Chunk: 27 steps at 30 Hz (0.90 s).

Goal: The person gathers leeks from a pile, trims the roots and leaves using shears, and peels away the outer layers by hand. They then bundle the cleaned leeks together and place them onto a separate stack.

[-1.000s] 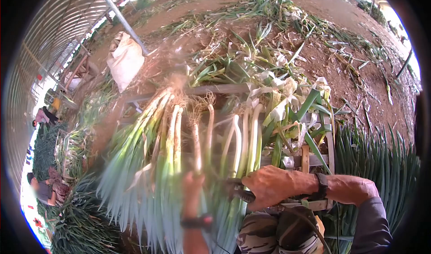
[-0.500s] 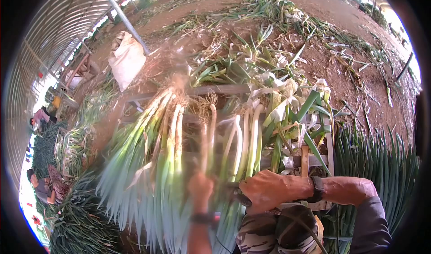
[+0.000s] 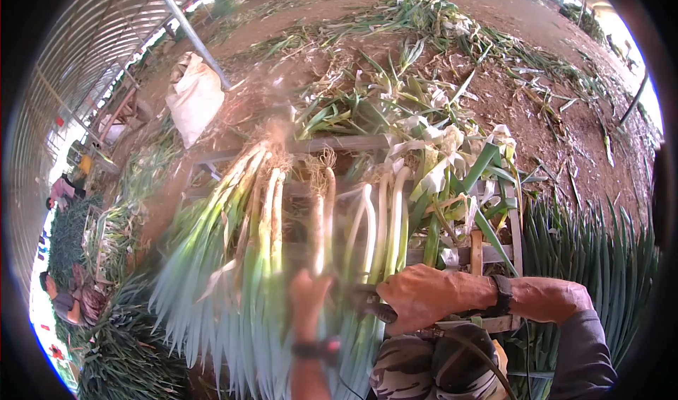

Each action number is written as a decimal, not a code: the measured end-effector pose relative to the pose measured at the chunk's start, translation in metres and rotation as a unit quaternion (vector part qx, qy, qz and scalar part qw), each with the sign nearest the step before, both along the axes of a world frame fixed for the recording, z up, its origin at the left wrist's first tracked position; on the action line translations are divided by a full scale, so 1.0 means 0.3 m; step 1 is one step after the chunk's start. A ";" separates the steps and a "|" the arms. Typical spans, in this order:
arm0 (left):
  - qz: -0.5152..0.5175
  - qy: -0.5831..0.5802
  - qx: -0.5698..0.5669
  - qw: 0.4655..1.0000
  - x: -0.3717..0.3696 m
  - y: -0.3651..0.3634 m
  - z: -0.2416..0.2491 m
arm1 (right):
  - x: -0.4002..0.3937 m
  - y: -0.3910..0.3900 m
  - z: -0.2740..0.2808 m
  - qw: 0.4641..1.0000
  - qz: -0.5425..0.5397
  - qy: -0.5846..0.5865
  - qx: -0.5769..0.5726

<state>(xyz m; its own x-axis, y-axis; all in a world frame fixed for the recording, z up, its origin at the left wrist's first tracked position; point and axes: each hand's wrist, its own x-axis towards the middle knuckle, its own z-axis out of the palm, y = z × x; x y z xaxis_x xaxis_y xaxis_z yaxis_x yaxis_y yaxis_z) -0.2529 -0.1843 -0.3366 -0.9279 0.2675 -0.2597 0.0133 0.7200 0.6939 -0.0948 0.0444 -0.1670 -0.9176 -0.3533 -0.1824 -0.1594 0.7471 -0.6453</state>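
Observation:
My left hand, blurred, is closed around the stalk of a green onion whose white end and roots point away from me. My right hand is closed on a dark hand tool that sticks out toward the left hand. Its exact kind cannot be made out. Several white-stemmed green onions lie just beyond the tool. To the left of my left hand, a spread of green onions lies with roots away and leaves hanging toward me.
A slatted wooden rack supports the onions. Stripped leaves heap at its right end, and upright green onions stand farther right. A pale sack sits on the soil beside a metal pole. A person sits at the far left.
My left hand has shifted slightly left, and the green onion in it has moved slightly left too. My right hand with the dark tool is almost unmoved.

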 end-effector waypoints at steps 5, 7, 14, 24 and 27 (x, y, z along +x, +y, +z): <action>-0.017 0.006 -0.172 0.985 0.019 0.096 0.128 | -0.013 0.012 -0.086 0.996 -0.024 0.070 0.054; -0.037 0.049 -0.188 0.980 0.013 0.095 0.107 | -0.010 0.033 -0.157 0.986 -0.027 0.167 0.007; -0.008 -0.060 0.153 0.986 -0.020 -0.015 0.033 | 0.007 0.020 -0.101 0.975 0.027 0.219 -0.016; 0.007 -0.039 0.152 0.988 -0.056 -0.019 0.012 | -0.017 0.029 -0.059 0.998 -0.049 0.012 0.040; 0.013 -0.027 0.121 0.992 -0.066 -0.026 -0.036 | -0.015 0.044 -0.075 0.996 -0.070 0.027 0.045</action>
<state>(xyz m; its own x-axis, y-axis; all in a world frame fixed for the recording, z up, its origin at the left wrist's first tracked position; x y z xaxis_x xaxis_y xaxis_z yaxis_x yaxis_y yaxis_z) -0.2726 -0.1922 -0.3475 -0.9216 0.3048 -0.2404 -0.0449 0.5314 0.8459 -0.0992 0.0575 -0.1894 -0.9662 -0.2051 -0.1559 -0.0825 0.8195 -0.5671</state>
